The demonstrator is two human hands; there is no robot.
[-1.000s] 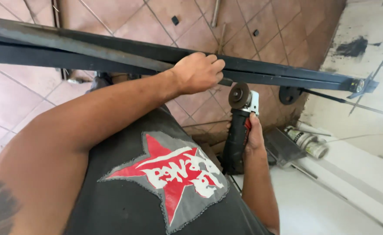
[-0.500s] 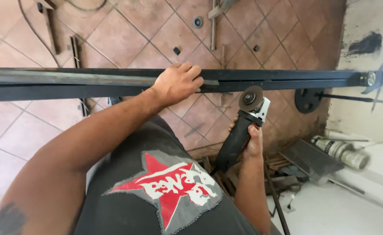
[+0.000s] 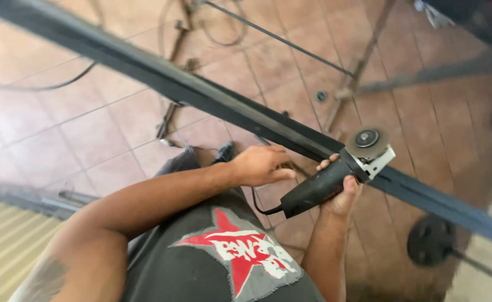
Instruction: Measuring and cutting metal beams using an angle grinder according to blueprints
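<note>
Right hand [image 3: 341, 193] grips angle grinder [image 3: 329, 182].

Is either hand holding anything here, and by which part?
The right hand grips the angle grinder by its black body. The left hand holds nothing, hovering beside the grinder's rear.

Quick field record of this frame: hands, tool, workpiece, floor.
left hand: off the bar, fingers curled next to the grinder's rear end
right hand: gripping the angle grinder body from below
angle grinder: black, disc at the bar's edge; contact unclear
metal bar: long, dark, runs diagonally across the view
floor: reddish tiles, with cables and metal rods lying about
round weight: dark disc, lower right
</note>
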